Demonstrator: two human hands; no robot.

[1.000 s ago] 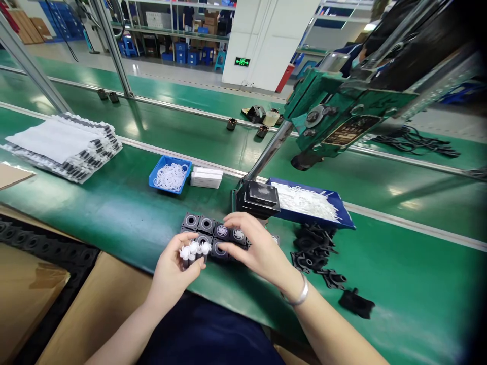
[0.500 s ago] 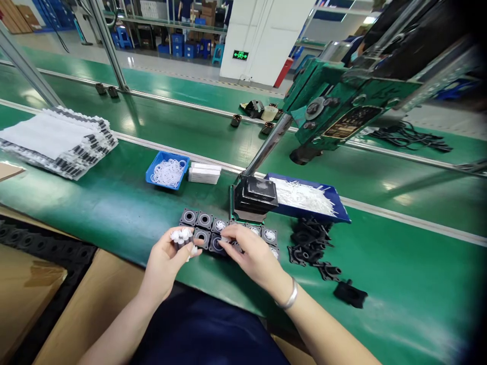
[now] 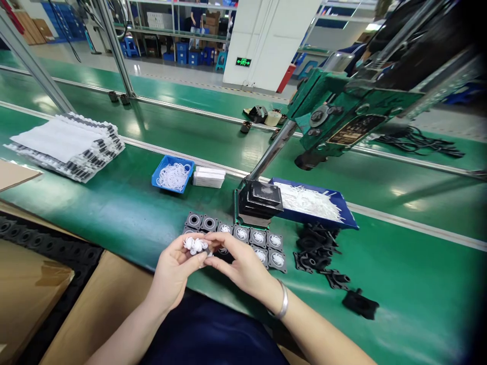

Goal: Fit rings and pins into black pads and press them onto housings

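Observation:
My left hand [image 3: 173, 266] is closed around several white impellers [image 3: 196, 246] with dark shafts. The fingertips of my right hand [image 3: 239, 261] reach the right side of this bunch and pinch at one impeller. Just beyond my hands, black square housings [image 3: 194, 220] lie in two rows on the bench. White impellers [image 3: 258, 236] sit in the housings on the right, while the far-left ones show open round centres. My fingers hide part of the nearer row.
A green press [image 3: 338, 111] with a black base block [image 3: 262, 197] stands behind the housings. Around it are a blue tray of white rings [image 3: 173, 175], white blocks [image 3: 209, 177], a dark blue tray of white strips [image 3: 308, 203], black parts [image 3: 315, 248] and stacked white sheets [image 3: 64, 142].
My right hand has moved left from a housing to the bunch in my left hand. Another housing in the nearer row now shows a white impeller. The view has shifted slightly.

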